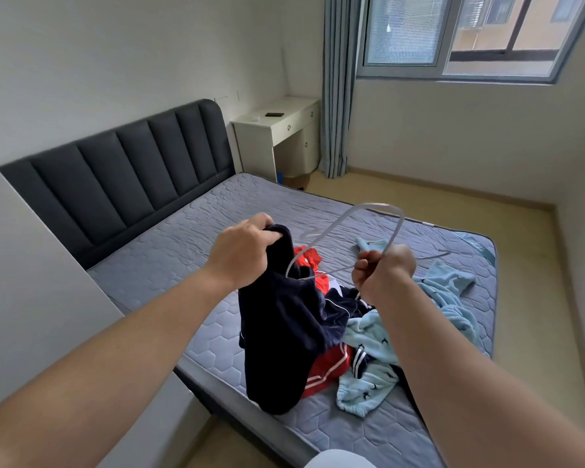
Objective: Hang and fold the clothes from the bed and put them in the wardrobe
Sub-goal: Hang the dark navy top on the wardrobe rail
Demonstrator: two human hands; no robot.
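Bedroom with pale walls, a window (453, 32) and a blue-grey curtain (335, 96) far beyond the hands, and a white counter (284, 113) beside a dark padded headboard (115, 177). Below the hands lies a bed (169, 265) with a bare grey quilted mattress. A person's two bare arms reach forward over it. The left hand (240, 251) is curled tightly round the top edge of a dark navy garment (281, 332) and holds it up, so that the cloth hangs free with only its lower part resting on the bed; this likely keeps its opening spread for the hanger. The right hand (382, 270), just to the right of the left and at about the same height, is closed in a fist round a clear plastic hanger (379, 204), whose near end points into the top of the navy garment while its curve arches above both hands. It looks like the hanger is being fed into the garment, an early step in the task. Under and to the right of the hands, a red garment (328, 369) with white stripes and a light blue fleece garment (453, 292) lie crumpled on the bed, not yet folded. The wardrobe is not clearly in view.
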